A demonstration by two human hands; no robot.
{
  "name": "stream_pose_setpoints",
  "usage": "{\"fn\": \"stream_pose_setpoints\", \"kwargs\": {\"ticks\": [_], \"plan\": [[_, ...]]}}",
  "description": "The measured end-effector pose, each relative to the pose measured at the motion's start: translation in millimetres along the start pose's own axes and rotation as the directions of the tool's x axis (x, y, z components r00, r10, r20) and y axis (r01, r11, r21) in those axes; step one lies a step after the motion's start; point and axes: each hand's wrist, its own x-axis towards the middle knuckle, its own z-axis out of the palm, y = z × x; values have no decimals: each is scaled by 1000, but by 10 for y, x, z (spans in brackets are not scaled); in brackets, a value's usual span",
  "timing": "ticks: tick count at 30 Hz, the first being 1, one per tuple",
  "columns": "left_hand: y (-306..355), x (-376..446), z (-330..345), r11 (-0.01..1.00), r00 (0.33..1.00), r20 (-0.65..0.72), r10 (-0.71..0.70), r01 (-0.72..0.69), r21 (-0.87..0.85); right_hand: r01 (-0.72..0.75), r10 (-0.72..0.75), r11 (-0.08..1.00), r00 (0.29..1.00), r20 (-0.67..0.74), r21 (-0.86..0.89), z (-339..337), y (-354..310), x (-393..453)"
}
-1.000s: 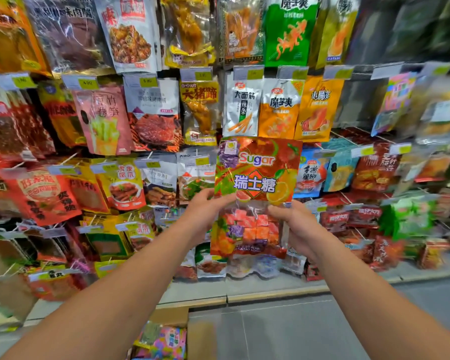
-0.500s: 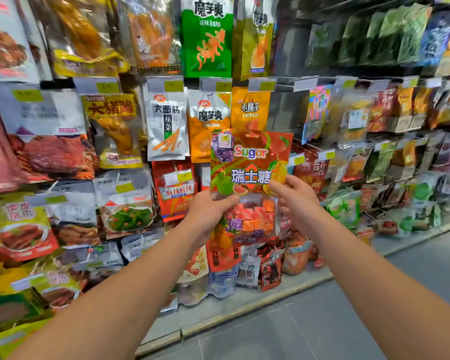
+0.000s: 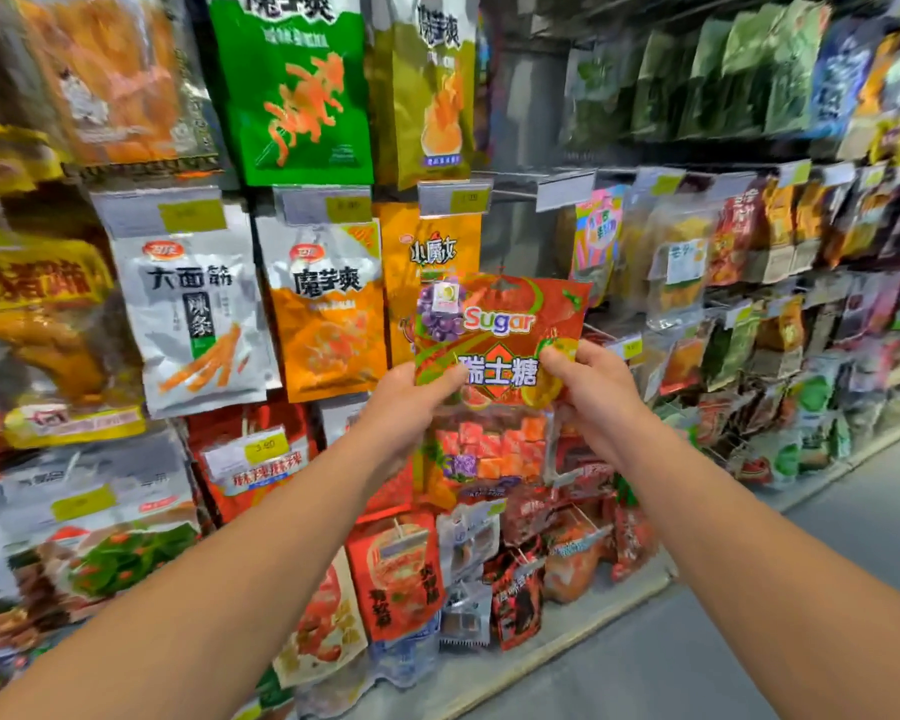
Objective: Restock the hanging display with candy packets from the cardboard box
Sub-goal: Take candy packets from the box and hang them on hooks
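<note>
Item: candy packet (image 3: 497,350), red, marked "Sugar", clear lower window showing wrapped sweets. Held upright between both hands, in front of the hanging display (image 3: 323,298). Left hand (image 3: 406,407) pinched its left edge; right hand (image 3: 591,392) pinched its right edge, thumbs on the front.

Handling, judged: light, soft film, limp and crinkly, slightly slippery; best held high at the edges, leaving the top hang hole free.

Setting: snack packets on pegs beyond the hands; a bare peg (image 3: 510,192) above the right hand; grey floor (image 3: 749,631) below. Cardboard box out of view.

A green snack bag (image 3: 294,85) hangs above a white one (image 3: 198,309), beside grey floor (image 3: 749,641).
</note>
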Motion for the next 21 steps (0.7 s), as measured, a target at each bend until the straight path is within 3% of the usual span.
{"fn": "stream_pose_setpoints", "kwargs": {"ticks": [7, 13, 21], "plan": [[4, 536, 346, 999, 996, -91, 19, -15, 38, -20, 23, 998, 999, 47, -64, -311, -62, 575], [65, 961, 689, 990, 966, -251, 67, -32, 140, 39, -34, 997, 997, 70, -71, -628, -223, 1347], [176, 1359, 1050, 964, 938, -337, 83, 9, 264, 142, -137, 987, 988, 76, -73, -820, -661, 2304]]}}
